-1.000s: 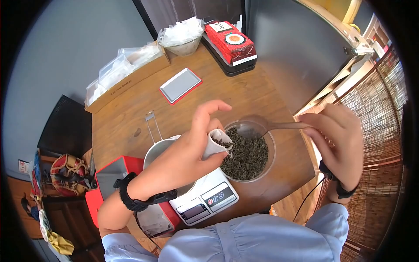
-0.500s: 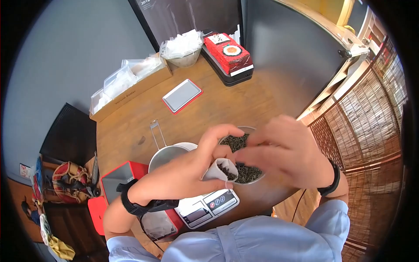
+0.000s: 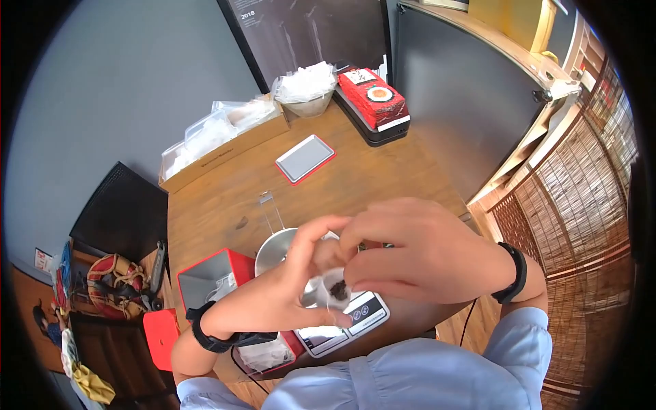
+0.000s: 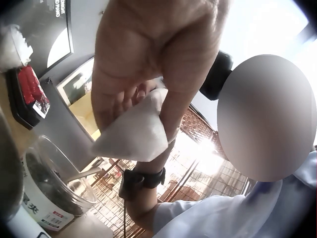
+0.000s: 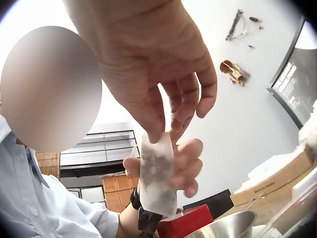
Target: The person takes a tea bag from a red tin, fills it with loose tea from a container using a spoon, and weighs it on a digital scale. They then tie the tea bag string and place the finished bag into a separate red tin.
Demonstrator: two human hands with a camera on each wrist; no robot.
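Note:
Between the two hands is a white tea bag [image 3: 336, 290] with dark tea leaves inside. My left hand [image 3: 290, 277] grips it from the side, thumb below and fingers bent around it. At its upper edge, the thumb and a fingertip of my right hand [image 5: 153, 74] pinch the bag, which hangs upright in the right wrist view. Dark leaves show through its thin wall there. Down in the left wrist view stands a clear labelled jar [image 4: 52, 203] of tea leaves, with a spoon handle [image 4: 84, 174] leaning out. The hands mostly hide this jar in the head view.
A white scale [image 3: 372, 316] and a metal pot [image 3: 270, 247] lie below the hands. A red tin [image 3: 240, 265] stands left. Further back are a small grey tray [image 3: 305, 158], a cardboard box [image 3: 225, 156] of plastic bags, a filled bowl [image 3: 311, 108] and a red package [image 3: 372, 96].
My right hand held the spoon over the jar; it has let go of it and moved left to pinch the tea bag's edge. My left hand keeps its hold.

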